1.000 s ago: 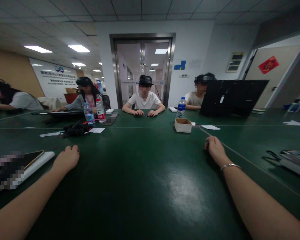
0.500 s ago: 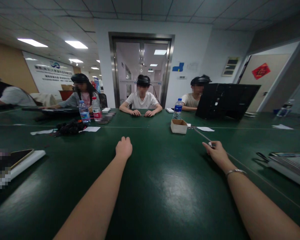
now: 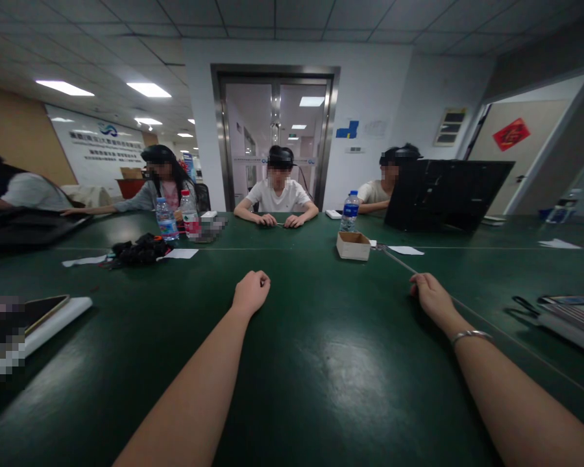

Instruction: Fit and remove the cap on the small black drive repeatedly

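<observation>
One dark green table (image 3: pixel 292 402) fills the room's foreground, a patch of light shining on its bare near half. Two bare forearms reach in over it. The left hand (image 3: pixel 251 290) is loosely curled, its fingers folded in; whether it holds anything I cannot tell. The right hand (image 3: pixel 431 295), well apart from it, has thumb and fingers drawn together near the table's seam, and what lies between them, if anything, is hidden. One bracelet (image 3: pixel 472 335) circles the right wrist.

Outside the arms lie one phone (image 3: pixel 43 313) on a white object at the left and one grey case (image 3: pixel 571 324) with a black loop at the right. Beyond the hands, nearer the right one, stands one small open box (image 3: pixel 353 248). Four pieces of paper lie about, two to each side, with one black bundle (image 3: pixel 139 250) between the left pair. Three labelled bottles stand upright: two side by side at the left, one just behind the box. One black monitor (image 3: pixel 448 194) is turned back-on at the right.

Four people sit across the table; the middle one has both hands on it. Behind is one glass double door (image 3: pixel 253 120).
</observation>
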The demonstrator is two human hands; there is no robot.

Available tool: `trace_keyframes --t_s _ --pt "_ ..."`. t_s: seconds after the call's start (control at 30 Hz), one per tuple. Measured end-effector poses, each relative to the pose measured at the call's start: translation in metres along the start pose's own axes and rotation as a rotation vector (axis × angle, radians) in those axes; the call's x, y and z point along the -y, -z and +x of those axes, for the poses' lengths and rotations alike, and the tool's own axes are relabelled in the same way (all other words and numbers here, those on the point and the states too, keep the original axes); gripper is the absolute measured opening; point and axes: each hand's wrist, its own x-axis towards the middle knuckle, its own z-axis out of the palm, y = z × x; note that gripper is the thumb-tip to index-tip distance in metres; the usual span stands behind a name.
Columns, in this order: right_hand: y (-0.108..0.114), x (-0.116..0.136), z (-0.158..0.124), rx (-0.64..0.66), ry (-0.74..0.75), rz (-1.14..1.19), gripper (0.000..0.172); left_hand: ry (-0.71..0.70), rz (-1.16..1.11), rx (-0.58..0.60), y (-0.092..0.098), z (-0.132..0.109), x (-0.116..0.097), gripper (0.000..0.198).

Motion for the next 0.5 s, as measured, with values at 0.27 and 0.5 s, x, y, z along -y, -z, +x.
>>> trace_keyframes --t_s 0.27,0.5 --pt "0.0027 0.0078 -0.0045 0.071 -0.085 0.065 0.031 -0.003 -0.01 0.005 -0.0013 0.0045 0.0038 0.024" --pt "0.0003 0.0051 -0.002 0.025 -0.143 0.016 0.03 -0.007 -0.051 0.011 -0.0022 0.0038 0.0049 0.023"
